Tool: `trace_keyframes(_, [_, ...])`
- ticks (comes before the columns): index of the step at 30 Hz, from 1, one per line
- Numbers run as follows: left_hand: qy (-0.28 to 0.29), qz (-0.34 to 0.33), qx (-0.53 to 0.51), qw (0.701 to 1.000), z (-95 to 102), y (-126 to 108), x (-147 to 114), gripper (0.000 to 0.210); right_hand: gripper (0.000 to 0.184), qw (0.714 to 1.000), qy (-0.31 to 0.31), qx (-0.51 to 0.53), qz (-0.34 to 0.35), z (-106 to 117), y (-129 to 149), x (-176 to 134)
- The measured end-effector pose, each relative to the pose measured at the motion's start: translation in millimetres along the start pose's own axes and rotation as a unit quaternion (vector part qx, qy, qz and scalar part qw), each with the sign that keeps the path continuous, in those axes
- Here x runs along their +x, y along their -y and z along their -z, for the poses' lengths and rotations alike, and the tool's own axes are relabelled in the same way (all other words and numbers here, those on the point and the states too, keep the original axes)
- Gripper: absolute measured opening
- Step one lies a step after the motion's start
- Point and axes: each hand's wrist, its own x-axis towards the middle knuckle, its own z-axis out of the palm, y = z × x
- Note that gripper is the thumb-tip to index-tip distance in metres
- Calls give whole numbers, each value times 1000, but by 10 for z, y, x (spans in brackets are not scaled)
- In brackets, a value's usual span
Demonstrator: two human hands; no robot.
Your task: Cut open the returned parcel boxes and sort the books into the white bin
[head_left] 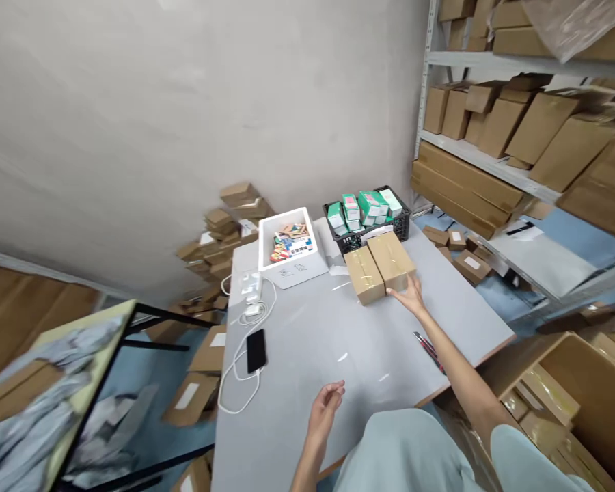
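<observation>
Two taped cardboard boxes, the left box (363,275) and the right box (392,257), lie side by side on the grey counter (297,369), toward its far right portion. Their long sides appear to touch, and the near end of the left box sits slightly closer to the front edge. The right hand (410,295) is spread against the near end of the right box, thumb extended toward the seam between the two; how firmly it presses cannot be told. The left hand (326,404) is held above the front of the counter, loosely open with fingers half bent, well apart from the boxes. Directly behind the boxes stands a black plastic crate (402,225) containing green-and-white cartons (372,206). A white foam box (301,270) with mixed packets stands left of the crate. A smartphone (257,351) and a white cable (234,369) lie along the left side. A red-handled cutter (429,352) lies near the right forearm. Metal shelving (492,160) stacked with cardboard boxes stands at right.
</observation>
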Motion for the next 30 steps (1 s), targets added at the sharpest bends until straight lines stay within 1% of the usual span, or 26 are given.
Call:
trace_keyframes(2, [-31,6,-8,999,-43,-9,-15,68,128,999,3,-37,-13,-96,128,284])
trace_keyframes(3, [-46,7,-12,999,-85,-16,-16,67,132,998,9,-56,-19,-139,176,404])
trace_keyframes(5, [-69,9,-19,997,-202,-40,-14,67,135,995,10,-96,-19,-230,229,592])
trace_keyframes(7, [-73,9,-27,997,-344,-69,-16,68,136,992,19,-120,-29,-330,222,710])
trace_keyframes(10, [-65,4,-27,998,-566,-99,-28,68,138,989,39,-140,-42,-473,151,788])
trace_keyframes(13, [-50,-4,-12,999,-768,-126,-17,66,142,986,51,-153,-38,-557,116,826])
trace_keyframes(16, [-26,-16,4,1000,-947,-215,69,63,148,982,68,-164,-61,-588,162,878])
trace_keyframes(18, [-15,-32,9,999,-1062,-328,169,61,148,980,75,-171,-68,-595,206,912])
trace_keyframes(22, [11,-80,20,997,-1298,-609,381,55,142,977,89,-185,-64,-597,245,985])
trace_keyframes(25, [39,-110,17,993,-1475,-740,460,50,147,968,127,-197,-86,-588,260,1082])
trace_keyframes(27, [59,-122,8,991,-1594,-732,453,49,153,961,153,-207,-102,-570,282,1141])
trace_keyframes(30, [95,-138,3,986,-1771,-552,360,46,162,957,161,-217,-104,-522,327,1161])
